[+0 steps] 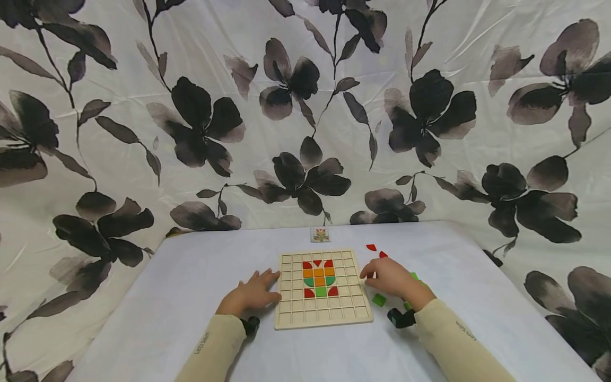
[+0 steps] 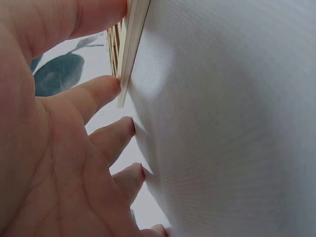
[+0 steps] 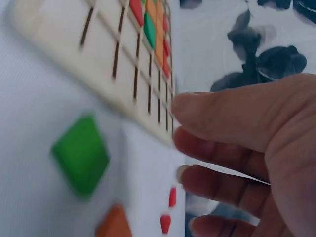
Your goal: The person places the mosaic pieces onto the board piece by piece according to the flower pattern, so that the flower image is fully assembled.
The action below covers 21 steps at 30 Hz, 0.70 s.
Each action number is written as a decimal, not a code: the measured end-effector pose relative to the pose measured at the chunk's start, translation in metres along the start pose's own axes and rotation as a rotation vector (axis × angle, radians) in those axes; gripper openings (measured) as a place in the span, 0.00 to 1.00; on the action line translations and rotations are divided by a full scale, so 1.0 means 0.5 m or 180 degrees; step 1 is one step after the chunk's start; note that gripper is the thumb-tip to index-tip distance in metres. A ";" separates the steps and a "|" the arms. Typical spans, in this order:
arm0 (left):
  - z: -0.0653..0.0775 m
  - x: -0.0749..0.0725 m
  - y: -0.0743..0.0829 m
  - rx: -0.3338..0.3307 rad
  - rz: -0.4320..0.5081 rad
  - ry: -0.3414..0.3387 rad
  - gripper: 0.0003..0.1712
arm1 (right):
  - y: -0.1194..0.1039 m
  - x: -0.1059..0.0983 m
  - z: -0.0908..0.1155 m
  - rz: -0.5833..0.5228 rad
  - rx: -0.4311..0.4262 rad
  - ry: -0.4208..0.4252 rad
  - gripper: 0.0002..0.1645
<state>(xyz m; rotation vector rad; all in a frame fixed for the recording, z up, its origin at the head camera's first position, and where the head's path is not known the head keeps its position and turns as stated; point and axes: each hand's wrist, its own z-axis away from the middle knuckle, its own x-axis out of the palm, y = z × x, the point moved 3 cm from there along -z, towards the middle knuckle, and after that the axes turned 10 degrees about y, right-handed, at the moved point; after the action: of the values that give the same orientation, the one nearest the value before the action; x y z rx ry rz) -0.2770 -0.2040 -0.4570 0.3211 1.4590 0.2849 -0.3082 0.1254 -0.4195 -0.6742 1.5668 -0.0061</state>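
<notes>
The grid board (image 1: 341, 312) lies mid-way between the left and right edges of the surface (image 1: 191, 276), with a block of coloured pieces (image 1: 319, 272) set in its cells towards the far edge. A small patterned card (image 1: 320, 234) sits by the surface's far edge. The left hand (image 1: 252, 293) is spread, grasping nothing; its thumb and index finger touch the board's left edge, seemingly to steady it. The right hand (image 1: 393, 277) is at the board's right edge, fingers bent; whether they pinch a piece, I cannot tell. Two red pieces (image 1: 371, 247) lie towards the surface's far right corner, a green square (image 1: 379, 300) just beside the board. The step looks like filling cells; the next move probably calls for squaring one piece to its cell.
</notes>
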 end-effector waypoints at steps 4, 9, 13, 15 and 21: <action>-0.001 0.000 0.000 -0.0015 -0.0021 -0.0006 0.40 | 0.023 -0.011 0.027 0.0106 0.0139 -0.0221 0.05; -0.001 0.002 0.000 -0.0011 0.0004 -0.0014 0.40 | 0.038 -0.005 0.053 0.0224 0.0361 -0.0316 0.08; -0.001 0.001 -0.001 0.0003 0.0027 0.0005 0.40 | 0.043 0.006 0.065 0.0348 0.0400 -0.0222 0.16; -0.001 0.002 -0.001 0.0002 0.0030 0.0017 0.40 | 0.041 0.011 0.068 0.0388 0.0357 -0.0187 0.16; -0.001 0.003 -0.003 0.0011 0.0035 0.0034 0.40 | 0.037 0.016 0.069 0.0477 0.0268 -0.0152 0.12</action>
<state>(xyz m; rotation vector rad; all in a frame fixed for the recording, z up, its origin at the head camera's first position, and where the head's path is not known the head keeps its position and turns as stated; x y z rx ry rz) -0.2775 -0.2047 -0.4592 0.3310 1.4689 0.2934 -0.2841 0.1509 -0.4388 -0.4866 1.5590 0.0548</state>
